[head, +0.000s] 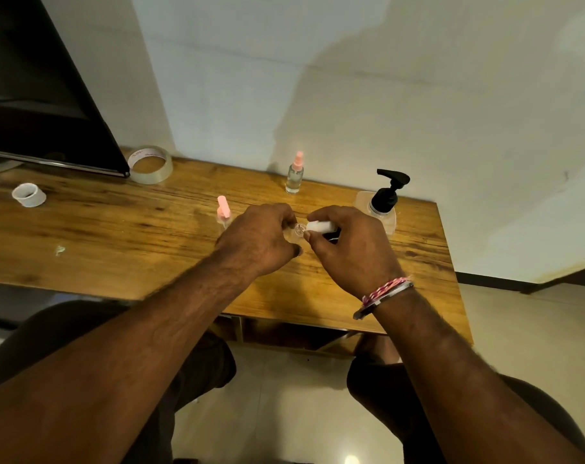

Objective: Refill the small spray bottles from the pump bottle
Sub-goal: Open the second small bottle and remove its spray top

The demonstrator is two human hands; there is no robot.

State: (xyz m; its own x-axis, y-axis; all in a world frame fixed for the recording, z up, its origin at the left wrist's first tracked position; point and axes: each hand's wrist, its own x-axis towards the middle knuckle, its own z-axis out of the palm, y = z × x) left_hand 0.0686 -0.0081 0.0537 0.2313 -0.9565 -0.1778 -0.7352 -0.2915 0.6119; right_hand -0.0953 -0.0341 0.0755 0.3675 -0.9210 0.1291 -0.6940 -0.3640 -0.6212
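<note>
Above the wooden table (117, 229), my left hand (259, 241) grips a small clear spray bottle (297, 229) whose threaded neck shows between my hands. My right hand (351, 246) pinches a white spray cap (319, 226) right at that neck. A second small bottle with a pink top (223, 212) stands just left of my left hand. A third pink-topped bottle (295, 174) stands upright near the wall. The clear pump bottle with a black pump (383, 199) stands behind my right hand.
A roll of clear tape (150, 165) lies at the back left beside a dark monitor (43, 95). A small white cup-like ring (29, 194) sits on the far left. The table's right edge (451, 262) is close to my right wrist.
</note>
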